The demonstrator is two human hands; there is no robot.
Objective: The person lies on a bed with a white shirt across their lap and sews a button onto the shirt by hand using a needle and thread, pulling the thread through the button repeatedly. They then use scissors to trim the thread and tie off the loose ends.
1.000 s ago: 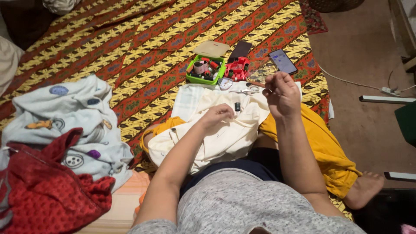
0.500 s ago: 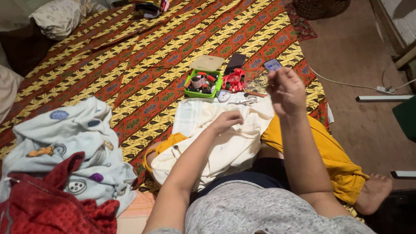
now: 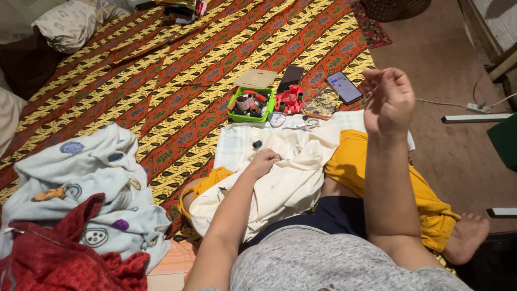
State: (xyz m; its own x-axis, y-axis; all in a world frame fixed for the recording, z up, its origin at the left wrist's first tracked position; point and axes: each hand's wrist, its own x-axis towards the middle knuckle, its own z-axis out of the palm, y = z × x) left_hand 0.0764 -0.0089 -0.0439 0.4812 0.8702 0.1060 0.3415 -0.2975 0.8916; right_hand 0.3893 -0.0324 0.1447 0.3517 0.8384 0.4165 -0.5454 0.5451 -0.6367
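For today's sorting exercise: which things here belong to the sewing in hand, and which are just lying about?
In use: cream cloth, left hand, right hand, green box of thread spools, scissors.

Lying about: two phones, red garment, pillow.

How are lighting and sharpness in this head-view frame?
Head view: warm, even light on the patterned mat; raised right hand slightly motion-blurred; left hand on the cream cloth is sharp; lower right corner falls into shadow.

A red and yellow patterned mat (image 3: 161, 81) covers the brown floor (image 3: 441, 59); a pillow (image 3: 70, 24) lies at its far corner.
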